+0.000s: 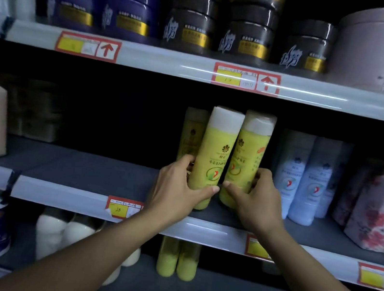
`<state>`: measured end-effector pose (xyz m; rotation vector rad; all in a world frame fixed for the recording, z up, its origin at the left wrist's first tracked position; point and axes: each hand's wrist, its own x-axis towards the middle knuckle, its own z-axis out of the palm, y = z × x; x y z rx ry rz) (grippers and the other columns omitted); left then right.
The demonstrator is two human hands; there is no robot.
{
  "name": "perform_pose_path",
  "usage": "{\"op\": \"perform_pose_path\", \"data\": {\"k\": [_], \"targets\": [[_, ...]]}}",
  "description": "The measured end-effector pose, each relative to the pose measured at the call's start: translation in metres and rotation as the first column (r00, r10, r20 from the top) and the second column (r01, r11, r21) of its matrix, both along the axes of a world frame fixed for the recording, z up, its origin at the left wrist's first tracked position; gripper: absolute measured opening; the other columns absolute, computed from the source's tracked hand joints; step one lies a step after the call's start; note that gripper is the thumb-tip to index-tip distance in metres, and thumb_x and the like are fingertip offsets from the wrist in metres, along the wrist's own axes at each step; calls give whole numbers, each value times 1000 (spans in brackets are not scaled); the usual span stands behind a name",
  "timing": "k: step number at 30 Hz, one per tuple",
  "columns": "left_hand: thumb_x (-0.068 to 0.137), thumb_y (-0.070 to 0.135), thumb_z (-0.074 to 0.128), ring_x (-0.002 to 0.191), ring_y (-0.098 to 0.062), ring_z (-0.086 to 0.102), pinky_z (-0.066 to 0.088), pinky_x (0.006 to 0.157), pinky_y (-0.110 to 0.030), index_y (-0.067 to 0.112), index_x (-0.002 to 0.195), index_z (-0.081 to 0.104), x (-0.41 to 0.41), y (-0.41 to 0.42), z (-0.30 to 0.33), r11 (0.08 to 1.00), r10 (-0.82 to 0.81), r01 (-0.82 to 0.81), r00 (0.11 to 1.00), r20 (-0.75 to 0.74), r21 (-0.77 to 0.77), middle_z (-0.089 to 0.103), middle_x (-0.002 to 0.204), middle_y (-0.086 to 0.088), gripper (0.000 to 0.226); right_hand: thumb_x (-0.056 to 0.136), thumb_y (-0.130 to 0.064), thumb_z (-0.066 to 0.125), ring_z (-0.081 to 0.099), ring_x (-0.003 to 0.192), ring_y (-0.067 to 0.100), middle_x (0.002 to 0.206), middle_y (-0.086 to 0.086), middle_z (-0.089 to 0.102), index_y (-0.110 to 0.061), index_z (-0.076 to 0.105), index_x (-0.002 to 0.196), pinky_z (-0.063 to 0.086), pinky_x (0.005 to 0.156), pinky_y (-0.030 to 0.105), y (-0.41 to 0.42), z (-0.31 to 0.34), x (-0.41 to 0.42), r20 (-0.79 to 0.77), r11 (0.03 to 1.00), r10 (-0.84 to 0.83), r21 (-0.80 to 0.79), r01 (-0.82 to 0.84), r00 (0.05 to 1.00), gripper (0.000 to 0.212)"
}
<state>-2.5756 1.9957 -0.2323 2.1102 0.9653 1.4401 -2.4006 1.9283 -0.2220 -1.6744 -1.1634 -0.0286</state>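
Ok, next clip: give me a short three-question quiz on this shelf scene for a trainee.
1. True or false: the left hand grips the left yellow bottle while the right hand grips the right yellow bottle.
2. What stands on the same shelf just right of the held pair? A: pale blue bottles. B: green boxes. C: red cans.
3. Fill in: the price tag beside the left forearm reads ____.
Key: 1 true; 2 A; 3 25.
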Motion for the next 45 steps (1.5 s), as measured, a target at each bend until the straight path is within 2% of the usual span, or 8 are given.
{"op": "perform_pose_path", "data": {"k": [5,11,15,19,23,29,37,45], "targets": [[72,59,86,95,-3,67,61,77,-37,38,126,59,-14,-23,8,989,11,-15,1000,23,148,71,111,16,65,83,-43,83,68,97,9,107,-11,71,-27,52,119,50,75,28,-30,2,-12,71,992,41,115,-49,997,51],[74,59,86,97,2,65,58,80,-27,37,132,59,-31,-59,7,983,-6,0,999,33,184,69,115,20,68,84,-52,79,69,101,2,108,-19,72,-37,51,122,60,85,40,-73,-9,-24,85,979,103,169,-116,991,49],[73,60,86,93,6,67,61,77,-28,50,127,56,-42,-79,-8,988,-39,33,998,39,154,70,109,25,62,85,-45,81,66,99,-6,107,-26,70,-33,54,124,58,80,26,-99,-20,-32,111,971,126,188,-146,986,49],[72,64,85,96,4,68,62,80,-33,48,125,57,-53,-91,-34,995,-29,26,999,32,93,71,109,25,62,85,-41,81,66,99,-9,107,-32,68,-33,55,122,51,76,11,-120,-40,-37,102,967,175,167,-190,979,46],[72,52,90,89,5,70,61,75,-27,45,120,62,-60,-100,-65,999,-42,41,999,21,36,73,101,26,56,85,-39,82,68,101,-5,107,-28,70,-34,56,124,60,82,28,-132,-69,-37,69,970,211,107,-218,975,47],[72,45,92,89,5,71,63,76,-31,40,120,64,-70,-100,-120,994,-59,57,998,-17,-96,75,99,24,56,82,-39,85,66,101,-8,106,-30,69,-42,52,120,56,83,20,-141,-124,-31,41,973,229,-47,-227,973,50],[74,35,93,88,-1,74,65,75,-41,34,116,68,-81,-85,-185,952,-90,67,994,-63,-299,77,98,21,48,74,-54,73,69,96,6,103,-18,70,-39,49,115,59,81,40,-132,-189,-12,10,952,154,-268,-146,988,49],[61,53,83,86,1,72,63,74,-43,40,107,64,-87,-62,-223,926,-91,-2,969,-230,-376,74,94,23,51,81,-36,80,69,97,24,104,-2,70,-25,50,118,55,77,41,-107,-218,0,-13,896,119,-429,-113,993,49]]}}
